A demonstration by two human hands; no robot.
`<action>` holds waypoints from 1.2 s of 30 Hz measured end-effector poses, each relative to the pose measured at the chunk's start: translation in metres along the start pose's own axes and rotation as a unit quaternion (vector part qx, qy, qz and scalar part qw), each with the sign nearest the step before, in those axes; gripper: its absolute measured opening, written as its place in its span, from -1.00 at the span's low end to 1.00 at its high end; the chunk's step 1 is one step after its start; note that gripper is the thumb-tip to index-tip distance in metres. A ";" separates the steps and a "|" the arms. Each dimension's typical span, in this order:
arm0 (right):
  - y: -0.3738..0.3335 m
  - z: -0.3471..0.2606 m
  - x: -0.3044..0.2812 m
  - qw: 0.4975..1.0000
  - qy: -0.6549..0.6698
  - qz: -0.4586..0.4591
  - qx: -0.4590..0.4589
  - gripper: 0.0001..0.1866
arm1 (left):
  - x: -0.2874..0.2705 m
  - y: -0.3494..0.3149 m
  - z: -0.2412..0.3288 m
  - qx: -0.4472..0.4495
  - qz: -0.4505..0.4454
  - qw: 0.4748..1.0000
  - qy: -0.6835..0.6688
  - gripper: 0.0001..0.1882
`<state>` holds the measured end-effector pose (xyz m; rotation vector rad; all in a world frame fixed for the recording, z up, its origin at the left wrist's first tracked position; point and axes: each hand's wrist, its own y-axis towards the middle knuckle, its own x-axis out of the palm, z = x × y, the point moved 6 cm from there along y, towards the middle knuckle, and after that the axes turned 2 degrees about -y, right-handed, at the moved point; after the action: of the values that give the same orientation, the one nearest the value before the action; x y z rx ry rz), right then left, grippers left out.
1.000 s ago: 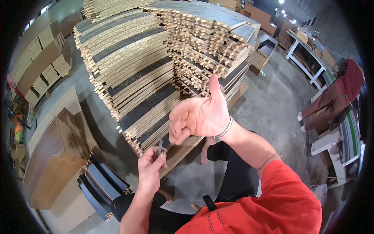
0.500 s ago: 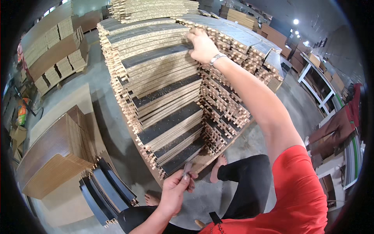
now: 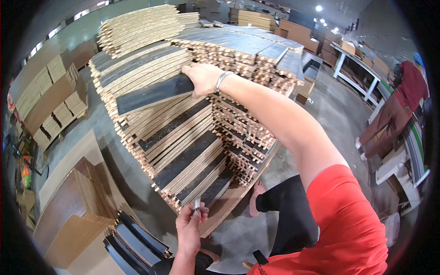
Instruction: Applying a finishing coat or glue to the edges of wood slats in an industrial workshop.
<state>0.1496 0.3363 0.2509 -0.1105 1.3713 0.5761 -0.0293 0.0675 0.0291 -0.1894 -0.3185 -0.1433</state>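
My right hand (image 3: 205, 80) reaches forward and grips the right end of a dark-faced wooden panel (image 3: 153, 94). The panel is slightly tilted, above the stepped stack of panels (image 3: 185, 153), whose edges are pale chipboard with wooden dowels sticking out of the ends. My left hand (image 3: 189, 227) is low at the stack's near corner, its fingers closed on a small flat metallic-looking piece (image 3: 197, 204). What kind of tool this is I cannot make out. Sawdust lies on several dark faces.
Curved dark panels (image 3: 133, 245) stand at the lower left, next to a pile of brown boards (image 3: 75, 215). More stacked boards (image 3: 57, 103) rest on a pallet at the far left. On the right, a person in dark red clothes (image 3: 398, 101) bends at a machine.
My right hand has closed on the panel's end and lifted it off the stack. The view has turned, so the stack appears further left. My left hand still holds the small piece.
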 end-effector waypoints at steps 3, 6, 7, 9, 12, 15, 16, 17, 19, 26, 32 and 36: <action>-0.051 -0.017 -0.020 0.996 0.090 0.009 -0.009 -0.38 | -0.012 -0.002 -0.009 -0.024 0.033 0.999 0.014 -0.83; -0.115 -0.021 -0.013 0.986 0.163 0.028 0.021 -0.39 | -0.022 -0.002 0.006 0.025 0.104 0.993 0.058 -0.84; -0.144 -0.023 -0.008 0.975 0.217 0.035 0.030 -0.44 | -0.029 -0.003 0.009 0.050 0.114 0.987 0.099 -0.83; -0.206 -0.028 0.019 0.957 0.282 -0.008 0.065 -0.46 | -0.025 -0.007 0.020 0.097 0.106 0.986 0.081 -0.80; -0.287 -0.049 0.073 0.910 0.354 -0.137 0.168 -0.39 | -0.028 0.003 0.013 0.126 0.104 0.979 0.119 -0.77; -0.348 -0.079 0.119 0.854 0.403 -0.185 0.273 -0.31 | -0.034 0.013 -0.012 0.088 0.101 0.970 0.205 -0.77; -0.360 -0.093 0.132 0.864 0.383 -0.191 0.264 -0.31 | -0.038 0.019 -0.026 0.115 0.109 0.948 0.277 -0.77; -0.369 -0.104 0.150 0.874 0.363 -0.196 0.257 -0.31 | -0.040 0.023 -0.035 0.141 0.113 0.919 0.349 -0.77; -0.378 -0.122 0.178 0.832 0.400 -0.247 0.296 -0.34 | -0.033 0.028 -0.044 0.131 0.120 0.898 0.403 -0.74; -0.377 -0.142 0.210 0.865 0.410 -0.133 0.257 -0.30 | -0.040 0.060 -0.064 0.184 0.128 0.822 0.524 -0.84; -0.379 -0.144 0.215 0.847 0.435 -0.130 0.278 -0.14 | -0.027 0.098 -0.078 0.176 0.129 0.820 0.530 -0.85; -0.382 -0.144 0.208 0.834 0.455 -0.100 0.297 -0.17 | -0.007 0.128 -0.067 0.239 0.125 0.756 0.596 -0.89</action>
<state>0.2104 0.0182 -0.0729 -0.0132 2.3791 -0.1614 0.0062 0.1789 -0.0566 0.3894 0.9618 0.1054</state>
